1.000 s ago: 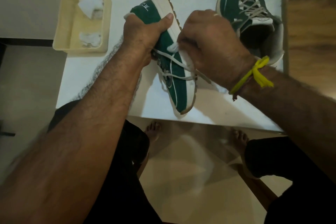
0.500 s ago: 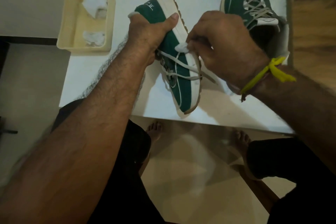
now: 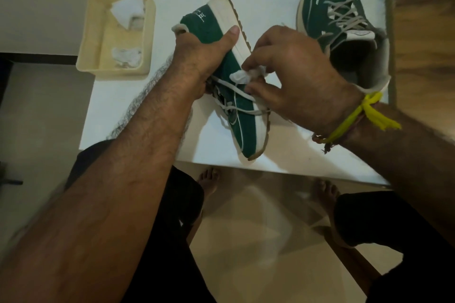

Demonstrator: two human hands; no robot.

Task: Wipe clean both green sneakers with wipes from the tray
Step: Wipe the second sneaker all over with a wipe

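Note:
My left hand [image 3: 199, 56] grips the heel end of a green sneaker [image 3: 243, 118] with a white sole, tipped on its side above the white table, toe towards me. My right hand [image 3: 295, 76] pinches a crumpled white wipe [image 3: 242, 75] against the sneaker's side by the sole. The second green sneaker [image 3: 327, 7] stands upright at the table's far right. A cream tray [image 3: 91, 39] at the far left holds two white wipes [image 3: 126, 11].
The white table [image 3: 138, 86] is small, its near edge just beyond the held sneaker's toe. My bare feet [image 3: 209, 177] and dark-clad legs are below it on the tiled floor. A wooden surface [image 3: 423, 32] lies to the right.
My right hand has slid the wipe a little along the sneaker's side towards the toe. My left hand keeps its grip on the heel.

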